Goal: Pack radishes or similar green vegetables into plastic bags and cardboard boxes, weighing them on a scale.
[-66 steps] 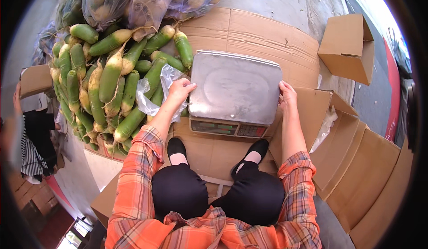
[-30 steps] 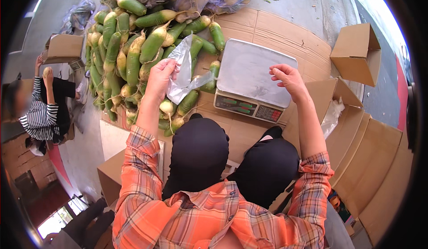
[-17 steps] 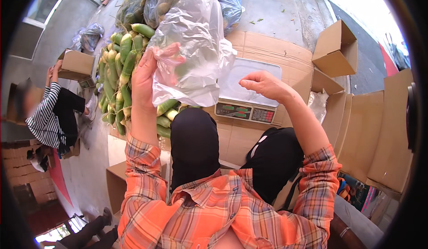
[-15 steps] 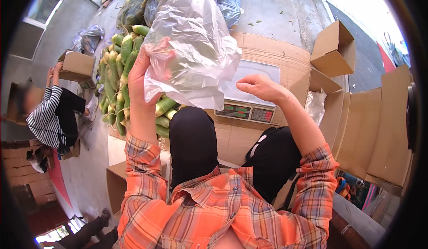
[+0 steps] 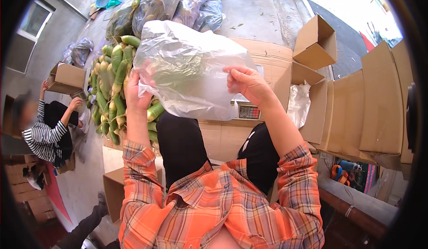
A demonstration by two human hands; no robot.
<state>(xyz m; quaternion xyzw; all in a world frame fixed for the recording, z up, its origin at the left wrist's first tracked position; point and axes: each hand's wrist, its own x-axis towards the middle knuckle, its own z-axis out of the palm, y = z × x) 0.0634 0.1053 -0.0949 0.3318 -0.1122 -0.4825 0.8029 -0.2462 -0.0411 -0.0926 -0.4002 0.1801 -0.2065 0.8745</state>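
Observation:
A thin translucent plastic bag (image 5: 209, 61) is stretched between my two hands above my knees. My left hand (image 5: 137, 92) is closed on its left side, with some fingers showing pink through the film. At the bag's right edge, my right hand (image 5: 246, 83) pinches the film between thumb and fingers. A blurred green shape shows through the bag; whether it lies inside or behind, I cannot tell. Beside my left hand is a heap of green-and-white radishes (image 5: 107, 77). A weighing scale (image 5: 248, 111) sits under the bag, mostly hidden, its keypad partly visible.
Filled plastic bags (image 5: 160, 3) stand beyond the heap. Open cardboard boxes (image 5: 314, 41) are at the right, one holding a clear plastic bundle (image 5: 298, 101). Flattened cardboard (image 5: 267, 48) covers the floor ahead. Far left, a person in stripes (image 5: 47, 133) sits by another box (image 5: 67, 78).
My right hand has moved left and taken hold of the bag's edge. The bag has come lower and is spread wider. The person at the left has lowered one hand from the box.

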